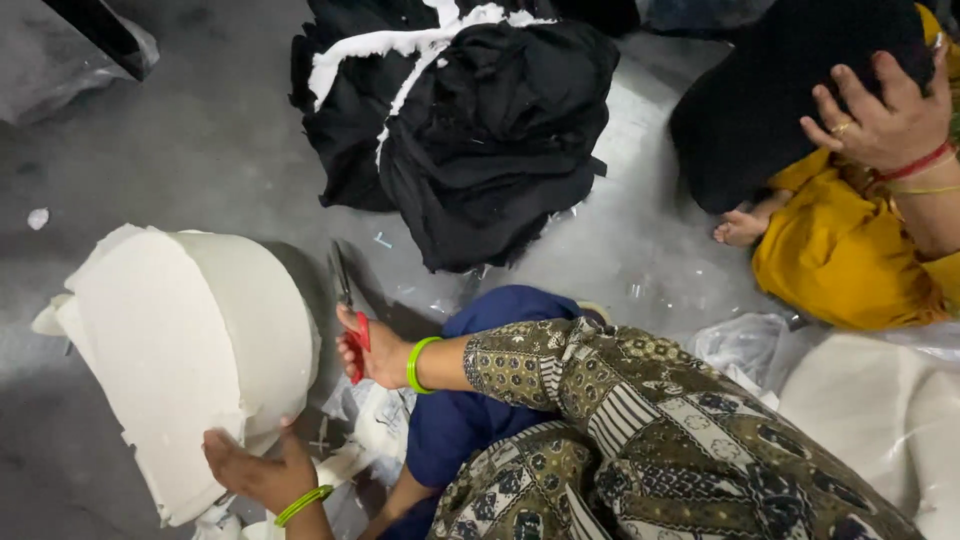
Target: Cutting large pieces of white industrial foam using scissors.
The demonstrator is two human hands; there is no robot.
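My right hand (pixel 375 352), with a green bangle at the wrist, is closed on a pair of red-handled scissors (pixel 350 310). Their dark blades point away from me, beside the right edge of a thick curved stack of white sheet material (pixel 190 340) on the grey floor. My left hand (pixel 250 470), also with a green bangle, presses against the lower edge of that white stack, fingers spread under it. Small white offcuts (pixel 375 425) lie between my hands.
A heap of black cloth with white strips (pixel 470 120) lies ahead. At the right sits another person in yellow (pixel 840 250), a hand (pixel 880 120) on more black cloth (pixel 770 90). Clear plastic and more white material (pixel 870 400) lie at the lower right.
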